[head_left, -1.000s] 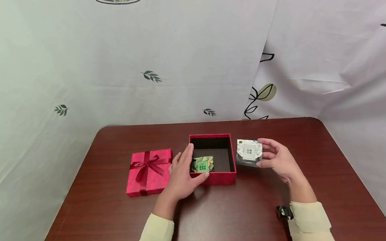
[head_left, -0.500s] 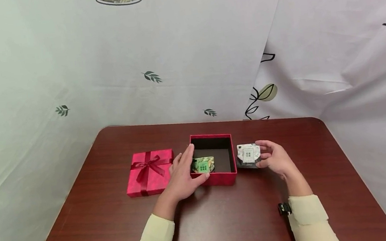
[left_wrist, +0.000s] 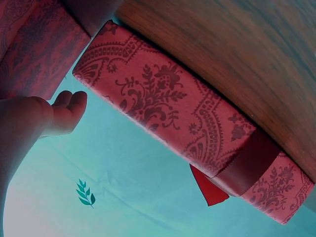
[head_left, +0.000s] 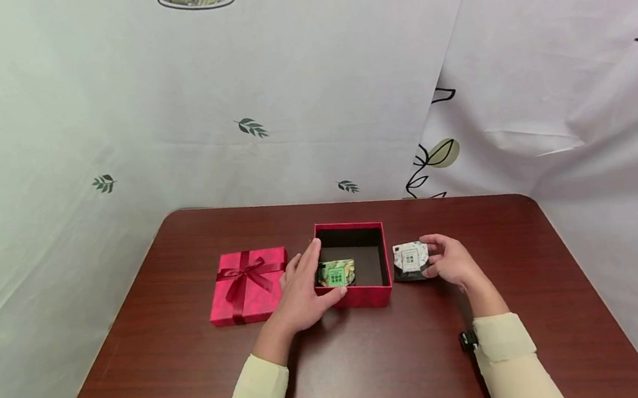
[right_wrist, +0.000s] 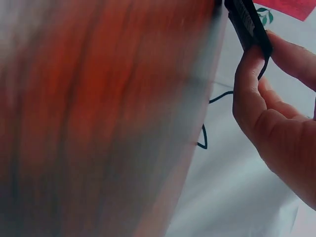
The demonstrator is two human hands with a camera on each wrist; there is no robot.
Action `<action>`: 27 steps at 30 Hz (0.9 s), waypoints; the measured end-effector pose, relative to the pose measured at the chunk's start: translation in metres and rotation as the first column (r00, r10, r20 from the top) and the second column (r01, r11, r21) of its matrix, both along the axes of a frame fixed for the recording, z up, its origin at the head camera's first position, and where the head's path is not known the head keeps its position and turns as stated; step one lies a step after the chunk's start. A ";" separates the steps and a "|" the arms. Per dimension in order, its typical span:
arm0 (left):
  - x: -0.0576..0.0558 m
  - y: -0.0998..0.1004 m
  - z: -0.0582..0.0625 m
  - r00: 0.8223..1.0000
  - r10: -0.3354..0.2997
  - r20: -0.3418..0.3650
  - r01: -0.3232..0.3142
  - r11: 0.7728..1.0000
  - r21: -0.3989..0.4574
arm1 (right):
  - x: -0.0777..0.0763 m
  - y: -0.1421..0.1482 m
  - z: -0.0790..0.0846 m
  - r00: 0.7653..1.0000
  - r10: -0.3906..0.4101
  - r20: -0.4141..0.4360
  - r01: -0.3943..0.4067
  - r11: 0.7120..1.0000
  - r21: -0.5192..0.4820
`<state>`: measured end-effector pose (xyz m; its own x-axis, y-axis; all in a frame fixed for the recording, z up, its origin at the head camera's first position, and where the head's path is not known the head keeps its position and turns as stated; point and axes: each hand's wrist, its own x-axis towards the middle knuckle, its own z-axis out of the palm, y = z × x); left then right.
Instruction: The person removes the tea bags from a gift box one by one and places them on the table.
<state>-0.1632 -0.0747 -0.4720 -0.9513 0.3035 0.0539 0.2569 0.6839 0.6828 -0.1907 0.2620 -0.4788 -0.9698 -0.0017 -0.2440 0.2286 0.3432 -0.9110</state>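
Observation:
A red gift box base sits uncovered on the table, its inside dark. A green packet with a printed label lies in its front left part. My left hand rests along the box's left side, index finger at the left rim and thumb at the front rim. Just right of the box, my right hand pinches a small black-and-white packet by its right edge, label facing up. In the right wrist view, thumb and fingers hold the packet's dark edge from both sides.
The red patterned lid with a ribbon bow lies on the table left of the box; its side fills much of the left wrist view. A brown wooden table extends in front. White printed cloth hangs behind it.
My right hand has brought the black-and-white packet lower and slightly nearer to me, beside the box. The left hand, box, green packet and lid have stayed in place.

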 end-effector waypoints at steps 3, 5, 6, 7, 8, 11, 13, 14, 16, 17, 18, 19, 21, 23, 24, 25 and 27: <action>0.000 0.000 0.000 1.000 0.004 0.003 -0.004 1.000 -0.001 | -0.002 -0.001 -0.001 1.000 0.005 -0.005 -0.005 0.999 0.042; 0.000 0.000 -0.001 1.000 0.005 0.000 -0.005 1.000 -0.001 | -0.003 -0.002 -0.002 1.000 0.014 -0.011 -0.013 0.997 0.082; 0.000 0.000 -0.001 1.000 0.006 -0.003 -0.006 1.000 0.000 | -0.003 -0.003 -0.002 1.000 0.022 -0.014 -0.020 0.995 0.096; 0.000 0.000 -0.001 1.000 0.005 -0.006 -0.005 1.000 0.003 | -0.003 -0.004 -0.002 1.000 0.026 -0.014 -0.024 0.993 0.111; 0.000 0.000 -0.001 1.000 0.006 -0.007 -0.006 1.000 0.006 | -0.003 -0.004 -0.003 0.999 0.031 -0.014 -0.029 0.991 0.128; 0.000 0.000 -0.001 1.000 0.006 -0.013 -0.006 1.000 0.014 | -0.004 -0.004 -0.004 0.999 0.044 -0.022 -0.039 0.981 0.189; 0.000 0.000 -0.001 1.000 0.005 -0.015 -0.005 1.000 0.016 | -0.006 -0.004 -0.005 0.999 0.045 -0.025 -0.038 0.972 0.230; 0.000 0.000 -0.001 1.000 0.005 -0.016 -0.005 1.000 0.017 | -0.006 -0.003 -0.005 0.999 0.042 -0.026 -0.034 0.967 0.251; 0.000 0.000 -0.001 1.000 0.005 -0.015 -0.004 1.000 0.014 | -0.007 -0.003 -0.005 0.999 0.042 -0.026 -0.033 0.958 0.286; 0.000 0.000 -0.001 1.000 0.005 -0.014 -0.005 1.000 0.014 | -0.007 -0.003 -0.005 0.999 0.039 -0.019 -0.031 0.955 0.294; 0.000 0.000 -0.001 1.000 0.005 -0.014 -0.004 1.000 0.012 | -0.007 -0.003 -0.005 0.999 0.036 -0.013 -0.030 0.953 0.302; 0.000 0.000 -0.001 1.000 0.005 -0.014 -0.005 1.000 0.011 | -0.007 -0.002 -0.005 0.999 0.032 -0.006 -0.029 0.951 0.309; 0.000 0.000 -0.001 1.000 0.005 -0.013 -0.005 1.000 0.011 | -0.008 -0.002 -0.004 1.000 0.031 0.001 -0.030 0.946 0.323; 0.000 0.000 -0.001 1.000 0.006 -0.014 -0.006 1.000 0.009 | -0.008 -0.002 -0.004 1.000 0.029 0.001 -0.028 0.938 0.345; 0.000 0.001 -0.001 1.000 0.005 -0.015 -0.005 1.000 0.007 | -0.008 -0.002 -0.004 0.999 0.033 -0.003 -0.030 0.934 0.356; 0.000 0.001 -0.001 1.000 0.005 -0.015 -0.005 1.000 0.008 | -0.008 -0.003 -0.004 0.999 0.033 -0.003 -0.030 0.931 0.364; 0.000 0.001 -0.001 1.000 0.004 -0.016 -0.004 1.000 0.007 | -0.008 -0.003 -0.003 0.999 0.035 -0.008 -0.030 0.924 0.380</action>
